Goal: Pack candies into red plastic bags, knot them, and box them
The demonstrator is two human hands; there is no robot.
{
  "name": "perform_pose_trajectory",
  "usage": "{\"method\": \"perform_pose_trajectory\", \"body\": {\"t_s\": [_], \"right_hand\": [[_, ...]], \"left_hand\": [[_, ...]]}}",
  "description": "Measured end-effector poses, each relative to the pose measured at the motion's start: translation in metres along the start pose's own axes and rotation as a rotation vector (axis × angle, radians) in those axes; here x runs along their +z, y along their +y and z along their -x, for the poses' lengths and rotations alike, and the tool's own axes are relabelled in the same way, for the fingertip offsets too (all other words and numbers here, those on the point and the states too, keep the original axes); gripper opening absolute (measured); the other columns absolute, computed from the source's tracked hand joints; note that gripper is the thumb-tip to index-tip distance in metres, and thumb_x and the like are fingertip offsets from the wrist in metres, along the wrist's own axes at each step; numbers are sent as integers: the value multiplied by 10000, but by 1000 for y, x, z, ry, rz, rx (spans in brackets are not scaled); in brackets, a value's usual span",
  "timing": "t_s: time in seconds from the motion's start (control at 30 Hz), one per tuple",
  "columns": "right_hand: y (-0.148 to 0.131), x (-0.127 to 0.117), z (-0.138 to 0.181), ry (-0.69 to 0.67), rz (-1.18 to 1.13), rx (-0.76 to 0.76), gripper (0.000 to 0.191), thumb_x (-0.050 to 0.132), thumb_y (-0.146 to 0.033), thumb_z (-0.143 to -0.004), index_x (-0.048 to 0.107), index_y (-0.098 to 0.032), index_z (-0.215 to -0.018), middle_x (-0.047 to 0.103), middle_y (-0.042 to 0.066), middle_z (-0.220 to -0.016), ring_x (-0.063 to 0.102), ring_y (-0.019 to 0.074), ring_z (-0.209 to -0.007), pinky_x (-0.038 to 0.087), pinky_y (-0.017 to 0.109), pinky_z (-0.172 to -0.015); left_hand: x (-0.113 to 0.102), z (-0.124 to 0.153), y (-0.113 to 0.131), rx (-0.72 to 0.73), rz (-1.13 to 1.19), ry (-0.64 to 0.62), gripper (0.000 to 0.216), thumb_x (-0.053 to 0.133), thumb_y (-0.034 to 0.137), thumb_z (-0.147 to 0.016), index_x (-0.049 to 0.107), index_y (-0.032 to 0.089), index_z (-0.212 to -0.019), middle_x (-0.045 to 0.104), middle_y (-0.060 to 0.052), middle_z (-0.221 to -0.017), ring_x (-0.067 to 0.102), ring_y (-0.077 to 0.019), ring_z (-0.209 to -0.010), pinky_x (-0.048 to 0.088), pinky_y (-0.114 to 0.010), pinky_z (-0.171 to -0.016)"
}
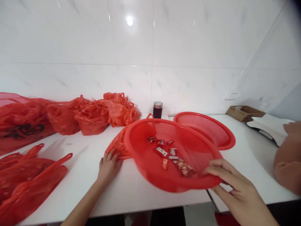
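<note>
A red plastic basket (150,169) is tilted above the white table, its rim pinched at the right by my right hand (235,185), thumb below and fingers over the edge. Several small wrapped candies (172,152) lie inside on its bottom, mostly in red wrappers. My left hand (110,161) has its fingers on a red plastic bag (118,141) at the basket's left. Much of that bag is hidden behind the basket, and so is its opening.
Several filled red bags (91,119) line the wall at left; more red bags (33,172) lie nearer. Behind are a dark tumbler (157,110) and a second red basket (225,135). At right are a cardboard box (244,113), white sheets (270,125) and a brown object (289,163).
</note>
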State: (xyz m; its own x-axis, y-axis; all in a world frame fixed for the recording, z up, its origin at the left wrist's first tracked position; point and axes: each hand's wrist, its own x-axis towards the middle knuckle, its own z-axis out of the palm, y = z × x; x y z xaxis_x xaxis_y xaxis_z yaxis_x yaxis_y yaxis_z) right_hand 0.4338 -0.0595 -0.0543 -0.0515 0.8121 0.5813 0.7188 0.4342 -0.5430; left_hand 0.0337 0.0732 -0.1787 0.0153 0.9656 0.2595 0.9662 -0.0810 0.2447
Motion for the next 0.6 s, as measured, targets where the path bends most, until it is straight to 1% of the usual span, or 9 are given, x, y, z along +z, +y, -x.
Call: {"method": "perform_pose_trajectory", "body": {"t_s": [0.07,0.13,0.27,0.33,0.4,0.47,0.5,0.53,0.6], "right_hand": [[15,9,5,58,60,36,177,603,-326,-829,725,-297,-954,617,74,-1010,650,177,-783,483,200,-455],[31,23,7,92,140,70,199,604,-361,-838,722,-287,-980,612,71,-1016,638,161,-731,461,204,-429],[61,56,7,119,301,156,275,552,-417,-857,714,-263,-1016,613,68,-1051,634,149,-655,519,269,-529],[64,66,5,77,317,227,348,545,-447,-845,683,-266,-1108,600,78,-1116,645,150,-624,537,300,-540],[52,72,1,-3,278,274,478,569,-481,-826,594,-289,-1263,556,102,-1254,657,155,-613,545,320,-522],[27,78,-8,-57,191,265,573,603,-493,-814,507,-325,-1353,475,115,-1389,656,149,-610,555,331,-529],[12,83,-14,-69,128,241,555,609,-483,-821,509,-338,-1347,445,109,-1424,654,142,-620,562,330,-549],[-2,92,-20,-77,55,212,496,604,-466,-835,539,-343,-1311,437,98,-1432,651,136,-634,566,324,-570],[-26,119,-37,-129,-100,143,348,572,-413,-873,613,-332,-1209,479,75,-1385,657,143,-719,571,309,-621]], "left_hand": [[0,10,-15,-30,-23,0,345,519,325,-921,610,173,-1217,457,-148,-1447,388,-347,-1345,354,-580,-1054],[1,19,-25,-40,-30,-1,367,470,340,-924,637,178,-1207,440,-150,-1473,340,-360,-1382,339,-577,-1066],[-2,33,-41,-58,-38,8,388,462,369,-903,669,200,-1185,469,-136,-1460,389,-346,-1361,361,-567,-1057],[-4,40,-48,-37,-17,26,371,473,361,-889,695,209,-1144,501,-122,-1437,434,-335,-1332,392,-540,-1050],[-6,47,-54,2,36,55,348,487,353,-874,724,219,-1090,537,-104,-1406,474,-328,-1302,434,-505,-1034],[-7,52,-59,36,100,78,325,507,356,-861,744,230,-1045,563,-90,-1380,497,-329,-1284,464,-488,-1020],[-6,54,-61,46,129,83,317,516,361,-859,750,236,-1032,567,-84,-1376,498,-331,-1284,468,-489,-1020],[-5,56,-62,55,153,87,309,521,363,-858,753,241,-1022,568,-81,-1375,493,-334,-1288,468,-495,-1023],[-2,57,-63,77,196,98,296,519,354,-864,752,243,-1009,562,-78,-1379,474,-333,-1306,452,-503,-1040]]}}
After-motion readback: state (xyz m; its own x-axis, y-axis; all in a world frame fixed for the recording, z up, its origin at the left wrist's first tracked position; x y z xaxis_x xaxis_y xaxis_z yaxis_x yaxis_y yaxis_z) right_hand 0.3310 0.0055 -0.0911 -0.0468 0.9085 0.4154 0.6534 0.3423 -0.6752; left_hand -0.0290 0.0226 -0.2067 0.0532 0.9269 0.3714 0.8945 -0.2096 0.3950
